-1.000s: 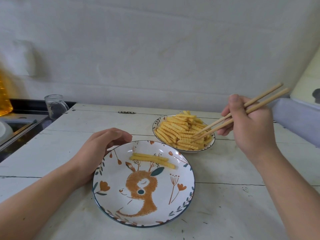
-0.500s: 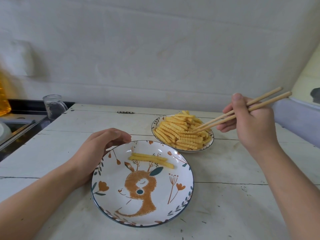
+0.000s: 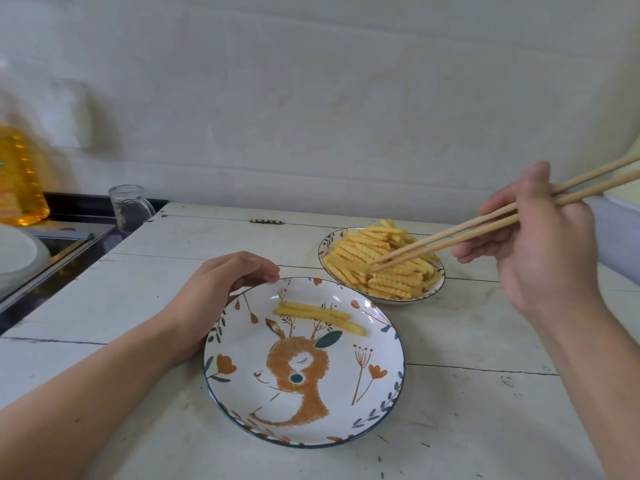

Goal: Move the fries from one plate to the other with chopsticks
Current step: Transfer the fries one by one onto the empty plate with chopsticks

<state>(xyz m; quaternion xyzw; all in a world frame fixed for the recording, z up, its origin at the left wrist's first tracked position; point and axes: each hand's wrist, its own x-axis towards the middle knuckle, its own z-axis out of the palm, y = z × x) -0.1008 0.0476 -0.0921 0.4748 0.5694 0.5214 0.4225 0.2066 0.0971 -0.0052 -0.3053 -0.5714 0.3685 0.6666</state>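
right hand (image 3: 540, 244) has just dipped the chopsticks (image 3: 485, 225) into the fries (image 3: 381, 261) on the far plate (image 3: 434, 289), grip pinching the sticks, tips nearly together, so another pick looks underway; left hand (image 3: 221, 289) rests against the deer plate (image 3: 381, 403)

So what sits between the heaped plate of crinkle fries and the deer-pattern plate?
Nothing: in the head view only a narrow strip of bare white wooden table separates the fries plate from the deer plate.
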